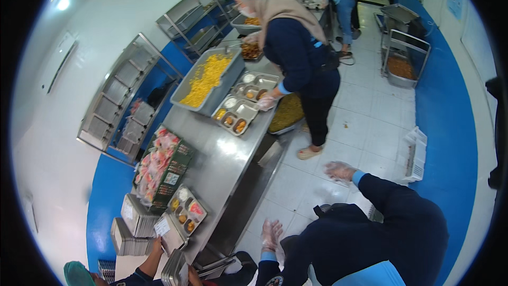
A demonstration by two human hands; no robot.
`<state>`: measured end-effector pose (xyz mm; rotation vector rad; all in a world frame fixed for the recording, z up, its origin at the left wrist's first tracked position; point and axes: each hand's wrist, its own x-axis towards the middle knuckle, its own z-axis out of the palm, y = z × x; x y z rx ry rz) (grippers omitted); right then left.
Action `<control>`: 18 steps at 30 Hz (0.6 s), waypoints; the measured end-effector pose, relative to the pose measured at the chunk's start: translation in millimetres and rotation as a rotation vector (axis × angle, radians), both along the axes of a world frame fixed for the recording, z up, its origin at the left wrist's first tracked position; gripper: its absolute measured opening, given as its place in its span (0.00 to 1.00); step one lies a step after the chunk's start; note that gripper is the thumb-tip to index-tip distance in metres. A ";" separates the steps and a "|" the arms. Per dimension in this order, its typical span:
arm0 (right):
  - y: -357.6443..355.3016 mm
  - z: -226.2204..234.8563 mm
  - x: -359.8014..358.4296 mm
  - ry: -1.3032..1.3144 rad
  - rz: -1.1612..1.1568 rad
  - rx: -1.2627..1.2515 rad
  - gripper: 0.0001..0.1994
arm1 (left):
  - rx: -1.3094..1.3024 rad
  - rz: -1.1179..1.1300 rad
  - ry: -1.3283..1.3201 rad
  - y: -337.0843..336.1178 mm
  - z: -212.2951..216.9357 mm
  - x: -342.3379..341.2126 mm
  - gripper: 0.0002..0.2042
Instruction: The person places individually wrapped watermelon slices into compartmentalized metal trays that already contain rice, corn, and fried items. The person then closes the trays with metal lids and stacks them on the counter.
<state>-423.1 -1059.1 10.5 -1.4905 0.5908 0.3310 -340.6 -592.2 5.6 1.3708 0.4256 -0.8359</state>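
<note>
My left hand (271, 234), in a clear plastic glove, is held up beside the steel table (233, 151) with its fingers apart and nothing in it. My right hand (340, 171), gloved the same way, reaches out over the white tiled floor, fingers stretched and holding nothing. Nearest my left hand on the table is a filled compartment meal tray (186, 211) with rice, yellow food and a pink packet. Further along, a gloved co-worker (299, 47) touches one of several filled meal trays (236, 115).
A grey tub (208, 82) of yellow food and a green crate (164, 169) of pink packets stand on the table. At the lower left, another person (151, 262) handles lidded trays. A white basket (414, 153) and a trolley (405, 58) line the right wall.
</note>
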 end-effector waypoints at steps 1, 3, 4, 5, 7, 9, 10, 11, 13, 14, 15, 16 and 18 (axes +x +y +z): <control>11.2 32.2 -1.8 -0.119 -0.060 0.160 0.28 | -0.169 -0.016 0.072 -26.0 18.7 -7.0 0.36; 43.7 104.3 15.6 -0.381 -0.062 0.253 0.32 | -0.530 -0.059 0.194 -76.0 54.5 -5.0 0.38; 66.0 138.1 24.8 -0.518 -0.049 0.229 0.30 | -0.552 -0.205 0.217 -102.5 65.6 2.5 0.40; 89.7 169.4 30.8 -0.619 -0.037 0.263 0.28 | -0.629 -0.348 0.244 -125.1 71.9 4.9 0.41; 128.4 223.9 33.4 -0.805 0.015 0.236 0.25 | -0.667 -0.566 0.290 -150.9 76.5 6.4 0.42; 152.6 261.2 22.2 -0.853 0.147 0.091 0.21 | -0.568 -0.686 0.319 -165.8 69.4 10.1 0.41; 156.1 274.2 18.6 -0.874 0.238 -0.006 0.20 | -0.532 -0.713 0.244 -166.1 65.0 8.7 0.40; 159.0 283.3 16.0 -0.916 0.324 -0.115 0.18 | -0.576 -0.672 0.312 -163.9 60.7 7.2 0.40; 165.1 291.9 10.5 -1.077 0.311 0.005 0.16 | -0.559 -0.645 0.328 -157.1 55.4 3.3 0.39; 167.7 292.4 9.2 -1.167 0.304 0.069 0.14 | -0.549 -0.620 0.318 -153.7 54.7 1.1 0.38; 170.8 291.7 8.6 -1.189 0.307 0.102 0.14 | -0.541 -0.598 0.315 -149.3 55.7 -2.6 0.38; 174.4 290.1 9.1 -1.212 0.313 0.135 0.13 | -0.532 -0.575 0.305 -146.3 57.5 -6.0 0.37; 180.7 288.0 10.2 -1.251 0.354 0.188 0.13 | -0.523 -0.529 0.277 -142.1 63.2 -14.1 0.36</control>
